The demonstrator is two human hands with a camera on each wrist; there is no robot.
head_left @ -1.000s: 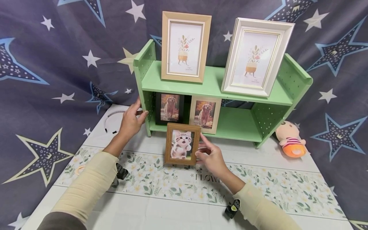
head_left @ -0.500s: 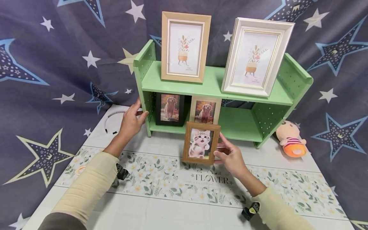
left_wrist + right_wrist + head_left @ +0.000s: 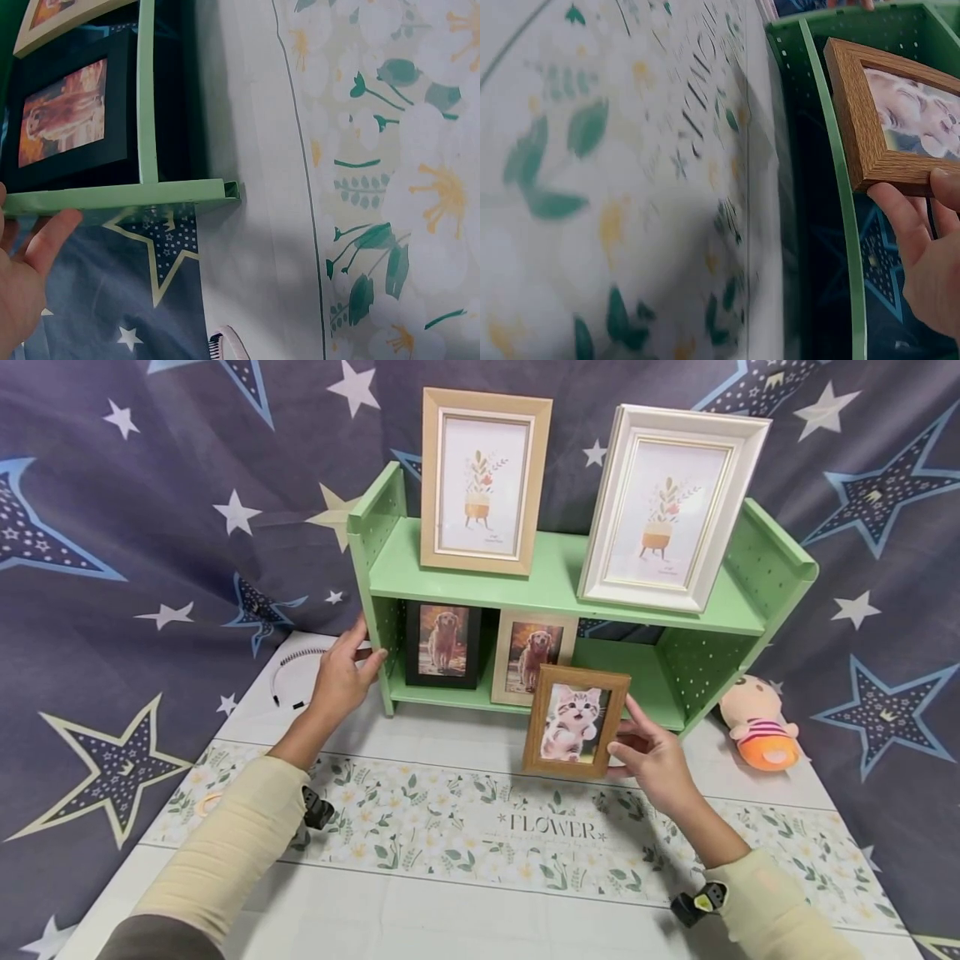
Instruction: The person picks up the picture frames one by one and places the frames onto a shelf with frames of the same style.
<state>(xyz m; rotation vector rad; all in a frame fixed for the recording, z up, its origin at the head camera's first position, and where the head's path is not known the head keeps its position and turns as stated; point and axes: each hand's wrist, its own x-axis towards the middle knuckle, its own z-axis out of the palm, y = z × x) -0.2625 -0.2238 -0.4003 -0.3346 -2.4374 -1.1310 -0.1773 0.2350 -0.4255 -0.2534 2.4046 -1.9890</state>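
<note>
My right hand (image 3: 656, 768) pinches the right side of a brown wooden photo frame (image 3: 534, 735) with a kitten picture. Held upright, the frame is in front of the green shelf's (image 3: 480, 585) lower level and overlaps a beige photo frame (image 3: 498, 652) in the head view. In the right wrist view, the thumb is on the front of the brown photo frame (image 3: 847, 97) and other fingers reach behind it. My left hand (image 3: 343, 672) rests against the outside of the shelf's left panel, its thumb (image 3: 56, 236) near the panel in the left wrist view.
A black photo frame (image 3: 474, 652) stands left on the lower level. On top stand a tan photo frame (image 3: 432, 485) and a white one (image 3: 611, 485). A plush doll (image 3: 765, 743) lies right of the shelf, a headband (image 3: 288, 664) left. Behind hangs a star-patterned curtain (image 3: 187, 693).
The right hand has carried the brown photo frame to the right along the shelf front and slightly upward, uncovering more of the beige photo frame's left side. The left hand has stayed put.
</note>
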